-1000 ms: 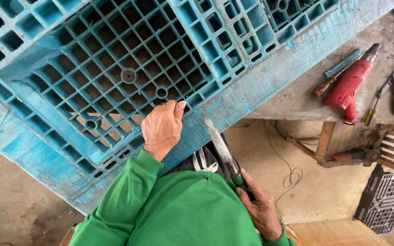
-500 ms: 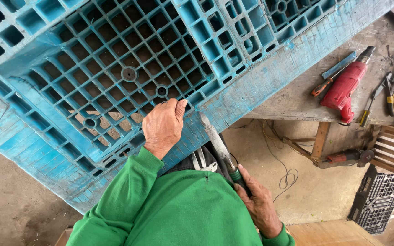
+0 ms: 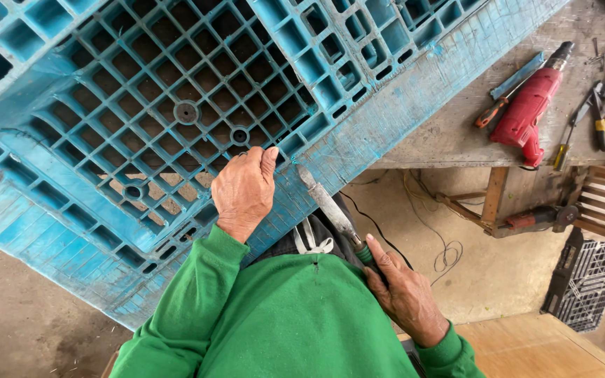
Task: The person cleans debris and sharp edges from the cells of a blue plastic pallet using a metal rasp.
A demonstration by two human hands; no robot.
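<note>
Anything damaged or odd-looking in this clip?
Yes. The blue plastic pallet looks scuffed and worn along its near rim, where the left hand rests. The right hand holds a flat metal tool with its tip at that rim.

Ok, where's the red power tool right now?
In the head view, the red power tool lies at upper right on the wooden bench, between an orange-handled screwdriver and the hand tools.

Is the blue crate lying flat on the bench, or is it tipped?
Tipped. The crate leans over the bench edge, its grid bottom facing the camera; the left hand rests on it.
</note>
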